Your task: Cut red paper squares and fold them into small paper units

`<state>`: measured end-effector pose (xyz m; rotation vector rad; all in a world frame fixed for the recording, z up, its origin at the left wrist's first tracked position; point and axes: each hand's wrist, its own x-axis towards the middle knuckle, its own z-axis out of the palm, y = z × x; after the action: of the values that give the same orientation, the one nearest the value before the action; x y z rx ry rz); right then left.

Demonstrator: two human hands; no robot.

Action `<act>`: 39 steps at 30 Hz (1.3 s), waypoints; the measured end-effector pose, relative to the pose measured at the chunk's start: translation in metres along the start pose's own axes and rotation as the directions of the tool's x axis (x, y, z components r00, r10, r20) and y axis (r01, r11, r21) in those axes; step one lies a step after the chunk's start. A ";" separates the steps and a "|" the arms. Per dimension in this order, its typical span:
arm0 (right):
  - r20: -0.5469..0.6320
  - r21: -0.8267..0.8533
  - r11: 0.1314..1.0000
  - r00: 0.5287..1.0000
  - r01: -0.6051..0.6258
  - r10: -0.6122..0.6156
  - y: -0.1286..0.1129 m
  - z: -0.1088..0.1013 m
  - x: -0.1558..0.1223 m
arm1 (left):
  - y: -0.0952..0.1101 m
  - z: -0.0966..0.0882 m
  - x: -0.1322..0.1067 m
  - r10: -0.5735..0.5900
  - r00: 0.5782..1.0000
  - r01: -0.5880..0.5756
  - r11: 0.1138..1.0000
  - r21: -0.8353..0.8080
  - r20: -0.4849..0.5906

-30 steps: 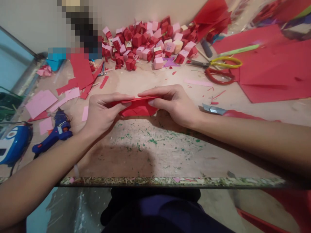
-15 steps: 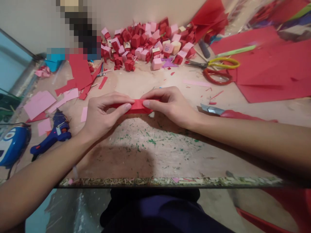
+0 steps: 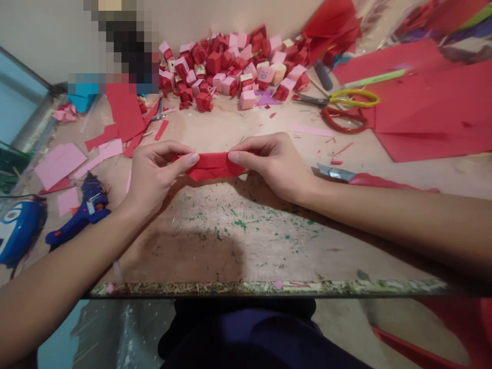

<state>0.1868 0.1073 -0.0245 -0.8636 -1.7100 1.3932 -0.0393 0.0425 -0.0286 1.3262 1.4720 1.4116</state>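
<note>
A folded piece of red paper (image 3: 212, 165) is held just above the worn wooden table (image 3: 246, 241), in the middle of the view. My left hand (image 3: 156, 171) pinches its left end between thumb and fingers. My right hand (image 3: 274, 163) pinches its right end the same way. Both hands are closed on the paper, with the thumbs on its near side. Part of the paper is hidden under my fingers.
A heap of small red and pink paper cubes (image 3: 234, 69) lies at the back. Yellow scissors (image 3: 340, 99), red scissors (image 3: 343, 120) and red sheets (image 3: 430, 107) lie right. A utility knife (image 3: 338, 173) rests by my right wrist. A blue glue gun (image 3: 79, 215) and pink scraps (image 3: 59, 164) lie left.
The red paper went from a wider, open shape to a narrow flat strip, then lifted slightly and opened a little. My hands stayed on its two ends.
</note>
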 end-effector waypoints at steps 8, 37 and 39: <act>-0.025 0.042 0.999 0.999 -0.026 0.027 0.002 0.000 0.001 | 0.002 -0.006 0.001 0.093 0.996 -0.094 0.989 0.112 0.018; -0.001 -0.183 0.973 0.989 0.143 -0.146 -0.002 0.003 -0.003 | 0.016 0.003 -0.013 0.264 0.964 -0.240 0.873 0.425 0.002; -0.024 -0.143 0.985 0.995 0.096 -0.101 -0.001 0.001 0.000 | 0.016 0.004 -0.010 0.237 0.969 -0.191 0.896 0.402 -0.067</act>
<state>0.1857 0.1071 -0.0237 -0.8607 -1.8193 1.1989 -0.0303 0.0320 -0.0155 1.7241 1.8008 1.3922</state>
